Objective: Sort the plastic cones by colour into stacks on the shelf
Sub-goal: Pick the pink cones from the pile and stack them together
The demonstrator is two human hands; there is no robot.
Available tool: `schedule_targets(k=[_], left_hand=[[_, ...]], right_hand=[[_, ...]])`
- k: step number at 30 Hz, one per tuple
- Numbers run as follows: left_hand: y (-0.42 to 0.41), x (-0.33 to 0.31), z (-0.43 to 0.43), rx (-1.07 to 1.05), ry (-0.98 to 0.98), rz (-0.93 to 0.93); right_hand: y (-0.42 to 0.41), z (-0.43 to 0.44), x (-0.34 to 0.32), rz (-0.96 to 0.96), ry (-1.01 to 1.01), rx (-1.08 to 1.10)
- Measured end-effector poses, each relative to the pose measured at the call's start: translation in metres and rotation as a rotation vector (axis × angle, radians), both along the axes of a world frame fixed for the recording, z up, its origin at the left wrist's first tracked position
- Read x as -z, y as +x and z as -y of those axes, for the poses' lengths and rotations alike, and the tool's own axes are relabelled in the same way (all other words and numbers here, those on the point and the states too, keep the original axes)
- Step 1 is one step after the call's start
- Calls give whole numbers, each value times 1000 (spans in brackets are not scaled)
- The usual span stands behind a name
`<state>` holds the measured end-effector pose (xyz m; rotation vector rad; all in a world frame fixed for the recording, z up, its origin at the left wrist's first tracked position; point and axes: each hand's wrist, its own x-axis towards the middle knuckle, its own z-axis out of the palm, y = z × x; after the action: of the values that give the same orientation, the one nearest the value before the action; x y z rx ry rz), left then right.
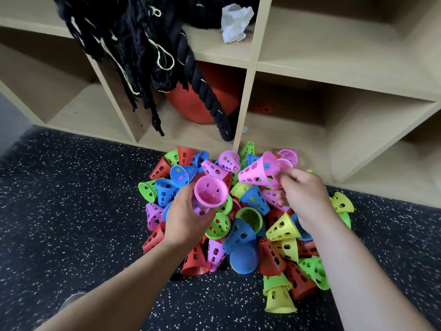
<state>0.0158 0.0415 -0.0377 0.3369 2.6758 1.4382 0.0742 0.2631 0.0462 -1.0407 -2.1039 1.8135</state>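
Both hands reach in from the bottom of the view on bare forearms, over a heap of perforated plastic cones (pixel 243 225) in red, blue, green, yellow and pink on a dark speckled floor (pixel 71 199). Left hand (pixel 188 218) is closed around the narrow end of a pink cone (pixel 211 191), its wide mouth tilted up toward the camera. Right hand (pixel 304 197) pinches the wide rim of a second pink cone (pixel 259 172) between thumb and fingers, the cone lying on its side with its narrow end pointing left, held above the heap. Past the hands, the heap runs up against the foot of a pale wooden shelf (pixel 250 63) divided into open compartments. A thick black rope (pixel 202 87) and frayed black cords (pixel 133 51) hang over one compartment, which holds a red round object (pixel 222 101). A crumpled white paper (pixel 235 22) lies on the board above. One small red cone (pixel 263 108) sits deep in the next compartment to the right.
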Motion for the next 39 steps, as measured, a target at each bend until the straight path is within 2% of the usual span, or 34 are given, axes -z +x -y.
schedule_targets(k=[3, 7, 10, 13, 17, 23, 27, 30, 33, 36, 39], left_hand=[[5, -1, -6, 46, 35, -2], [13, -9, -13, 75, 90, -12], [16, -11, -13, 78, 116, -9], [14, -6, -4, 57, 138, 13], [5, -2, 19, -67, 133, -26], [-17, 11, 61, -215, 74, -105], [-27, 26, 83, -221, 46, -76], [-27, 29, 92, -202, 32, -57], [-26, 29, 97, -170, 21, -58], [-27, 34, 99, -141, 18, -80], [-30, 38, 97, -127, 6, -85]], right_hand=[[3, 15, -16, -96, -32, -87], [6, 28, -16, 19, 101, -318], [11, 26, -5, 59, 239, -200], [18, 24, 1, 57, 126, -65], [19, 29, 17, 114, 151, -99], [-9, 64, 58, 88, 289, -210], [-38, 89, 84, 88, 285, -269], [-63, 104, 102, 109, 395, -298], [-79, 110, 116, 210, 485, -344], [-87, 109, 126, 274, 475, -313], [-91, 107, 128, 245, 430, -273]])
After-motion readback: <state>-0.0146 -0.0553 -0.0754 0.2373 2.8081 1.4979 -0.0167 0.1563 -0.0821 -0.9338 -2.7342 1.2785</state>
